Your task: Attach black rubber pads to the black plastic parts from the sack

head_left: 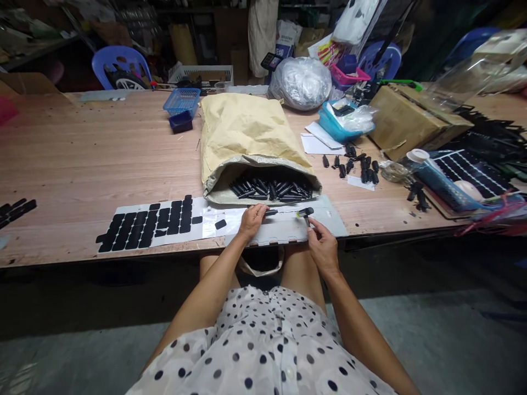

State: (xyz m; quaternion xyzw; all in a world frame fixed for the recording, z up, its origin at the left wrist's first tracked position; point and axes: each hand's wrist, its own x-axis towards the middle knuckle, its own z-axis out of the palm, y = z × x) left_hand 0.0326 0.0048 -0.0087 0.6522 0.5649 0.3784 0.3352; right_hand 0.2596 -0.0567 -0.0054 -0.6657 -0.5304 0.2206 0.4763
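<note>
My left hand [252,218] rests at the near table edge, fingers closed round a small black cylindrical part [270,212]. My right hand [321,244] pinches a small dark tool [306,213] whose head lies just right of that part. Both hands work over a white backing sheet [284,227]. Just behind them an open tan paper sack [247,144] lies on its side, its mouth full of several black cylindrical parts [272,189]. Left of my left hand, a white sheet [135,211] carries rows of black adhesive pads [150,224].
Loose black parts [356,164] lie to the right, near a cardboard box [405,120] and a blue tray [337,127]. A blue basket [181,101] stands at the back, as does a plastic-wrapped bundle [300,82]. Dark strips [16,211] lie at far left.
</note>
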